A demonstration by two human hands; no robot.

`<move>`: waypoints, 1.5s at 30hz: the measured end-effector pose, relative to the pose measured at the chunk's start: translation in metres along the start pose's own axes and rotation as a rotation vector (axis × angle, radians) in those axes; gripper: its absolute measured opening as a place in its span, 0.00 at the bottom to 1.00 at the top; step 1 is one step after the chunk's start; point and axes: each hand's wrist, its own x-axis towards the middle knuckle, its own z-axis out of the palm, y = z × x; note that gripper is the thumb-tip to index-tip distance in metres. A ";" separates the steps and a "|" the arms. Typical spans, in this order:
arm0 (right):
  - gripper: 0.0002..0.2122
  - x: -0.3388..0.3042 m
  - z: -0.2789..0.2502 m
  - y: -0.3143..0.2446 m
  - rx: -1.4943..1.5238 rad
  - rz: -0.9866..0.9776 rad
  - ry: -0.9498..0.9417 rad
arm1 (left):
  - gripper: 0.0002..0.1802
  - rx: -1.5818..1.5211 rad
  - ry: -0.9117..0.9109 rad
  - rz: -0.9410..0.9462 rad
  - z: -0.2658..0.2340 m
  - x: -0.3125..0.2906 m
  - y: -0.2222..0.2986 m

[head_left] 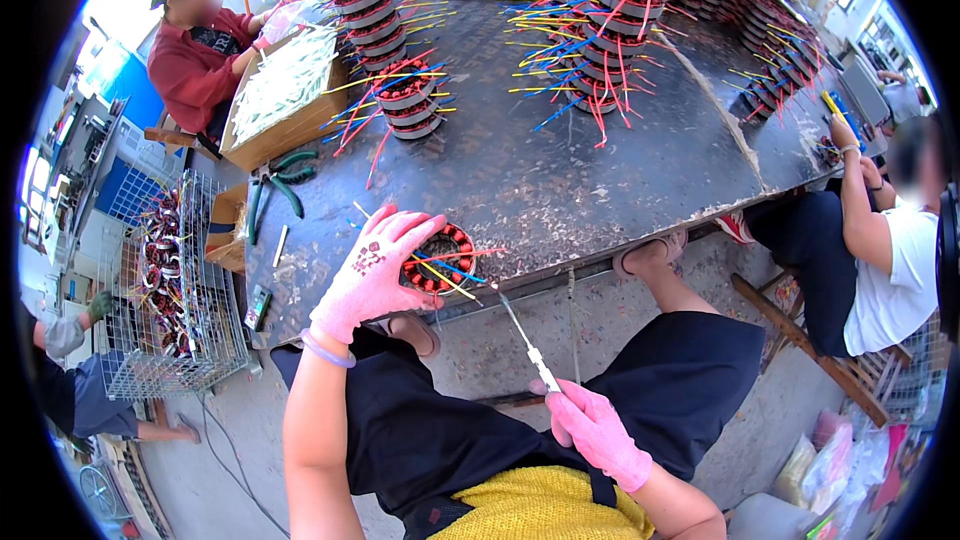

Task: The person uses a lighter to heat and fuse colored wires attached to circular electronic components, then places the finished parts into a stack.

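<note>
My left hand (372, 272), in a pink glove, rests at the near edge of the table with its fingers round one side of a motor stator (462, 245). The stator is a ring with red-coated windings; blue, yellow and red lead wires stick out of it towards me. My right hand (600, 435), also gloved in pink, is closed on a slim tool (541, 368) with a white handle and a long thin metal shaft. The shaft points up and left, its tip close to the ends of the leads. Whether the tip touches a wire, I cannot tell.
Tall stacks of stators (400, 105) with loose wires stand across the dark metal table (480, 180). Green-handled pliers (285, 178) and a carton of white strips (285, 90) lie left. A wire basket (175, 280) holds more parts. Co-workers sit at the left and right.
</note>
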 end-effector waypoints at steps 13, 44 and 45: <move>0.17 -0.001 0.000 0.005 0.103 0.026 -0.013 | 0.53 0.007 0.001 0.008 -0.001 0.001 0.001; 0.17 0.003 -0.002 0.009 0.004 -0.012 -0.006 | 0.53 -0.008 -0.035 -0.027 -0.002 0.001 0.004; 0.17 0.003 -0.002 0.010 0.006 -0.015 -0.006 | 0.53 -0.012 -0.035 -0.025 -0.001 0.001 0.003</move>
